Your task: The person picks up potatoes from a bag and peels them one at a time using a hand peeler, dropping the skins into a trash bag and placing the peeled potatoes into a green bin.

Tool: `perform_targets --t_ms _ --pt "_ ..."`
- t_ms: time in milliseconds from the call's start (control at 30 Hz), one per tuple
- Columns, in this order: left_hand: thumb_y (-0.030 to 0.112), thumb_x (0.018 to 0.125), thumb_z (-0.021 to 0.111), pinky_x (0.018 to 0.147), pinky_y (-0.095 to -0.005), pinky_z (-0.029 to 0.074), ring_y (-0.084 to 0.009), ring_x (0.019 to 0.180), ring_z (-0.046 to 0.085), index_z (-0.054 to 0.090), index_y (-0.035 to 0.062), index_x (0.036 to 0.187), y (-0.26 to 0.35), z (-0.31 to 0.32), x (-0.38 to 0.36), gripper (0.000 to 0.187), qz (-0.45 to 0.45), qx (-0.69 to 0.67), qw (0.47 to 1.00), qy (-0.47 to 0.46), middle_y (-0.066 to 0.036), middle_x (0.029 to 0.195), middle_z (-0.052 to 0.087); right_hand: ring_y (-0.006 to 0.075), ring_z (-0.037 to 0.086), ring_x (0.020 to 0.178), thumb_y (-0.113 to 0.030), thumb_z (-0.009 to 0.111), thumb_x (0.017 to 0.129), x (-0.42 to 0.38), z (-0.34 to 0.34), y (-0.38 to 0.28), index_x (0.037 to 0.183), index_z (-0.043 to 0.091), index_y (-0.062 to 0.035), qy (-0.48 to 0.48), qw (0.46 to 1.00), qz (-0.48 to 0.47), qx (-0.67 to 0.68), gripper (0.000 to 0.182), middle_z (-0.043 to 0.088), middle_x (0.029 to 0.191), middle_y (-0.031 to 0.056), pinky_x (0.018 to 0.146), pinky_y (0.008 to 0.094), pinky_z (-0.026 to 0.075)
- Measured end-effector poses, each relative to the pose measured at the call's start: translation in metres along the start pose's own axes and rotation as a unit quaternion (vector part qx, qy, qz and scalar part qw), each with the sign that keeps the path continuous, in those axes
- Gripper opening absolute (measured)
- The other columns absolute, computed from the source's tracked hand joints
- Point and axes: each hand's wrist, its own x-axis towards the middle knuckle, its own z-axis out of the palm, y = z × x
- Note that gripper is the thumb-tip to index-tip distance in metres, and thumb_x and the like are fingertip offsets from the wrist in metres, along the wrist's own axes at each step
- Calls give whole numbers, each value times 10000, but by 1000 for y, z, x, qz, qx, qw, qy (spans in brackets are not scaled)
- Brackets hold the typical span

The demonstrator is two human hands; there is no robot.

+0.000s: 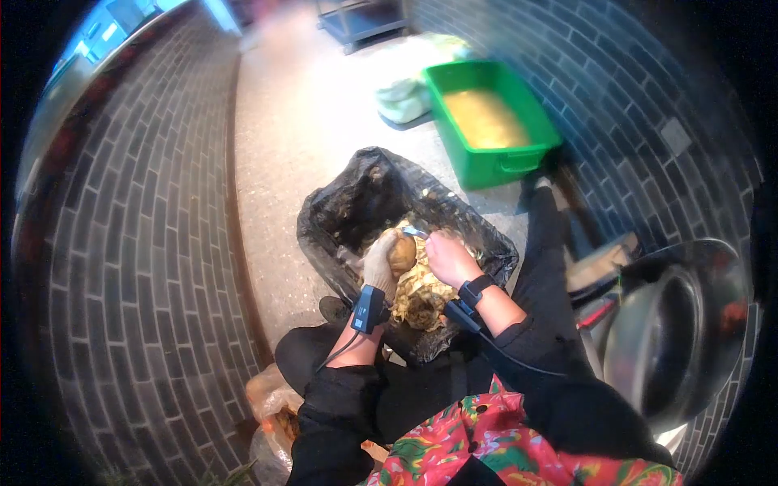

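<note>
My left hand [378,266], in a pale knitted glove, is closed round a brown potato [402,254]. My bare right hand [448,257] grips a small peeler [415,232], its bluish-silver head close to the potato's upper side. Both hands are over a bin lined with a black plastic bag [344,206]. Yellowish peelings [425,285] lie heaped in the bag below the hands. Dark devices are strapped to both my wrists, with cables running back along the arms.
A green tub [466,162] of yellowish contents stands ahead right, beside a pale bag [403,101]. A clear plastic bag [271,397] sits at lower left. A large metal bowl [677,340] leans at right. Brick walls flank both sides; a dark cart [361,24] stands far ahead.
</note>
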Motion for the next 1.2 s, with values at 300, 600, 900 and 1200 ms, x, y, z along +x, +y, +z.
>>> perform_targets --t_ms 300,600,900,1200 --pt "482 861 648 610 -365 563 -230 769 645 574 74 1138 27 1 10 499 34 -103 989 99 -104 970 621 431 607 833 -249 400 954 -33 43 -8 884 552 8 -152 987 -51 22 307 614 864 267 753 532 454" --pt "347 900 608 786 -378 556 -224 936 638 580 44 1145 29 4 3 391 39 -117 991 -49 -97 1052 628 472 595 861 -277 407 983 10 -26 -30 993 510 -7 53 997 3 48 289 614 852 285 742 532 442" --pt "221 891 643 816 -310 515 -172 938 621 625 13 1114 17 -2 10 305 132 -12 990 51 -71 1048 638 449 641 764 -186 394 944 -1 -8 -48 1056 499 28 6 999 19 -51 263 638 780 292 705 550 489" --pt "240 907 630 749 -337 535 -189 910 622 631 14 1102 -5 -30 35 298 116 -85 985 96 -73 1032 632 435 651 752 -157 404 940 -2 14 -58 1093 478 30 11 999 38 -22 253 647 778 272 683 526 510"
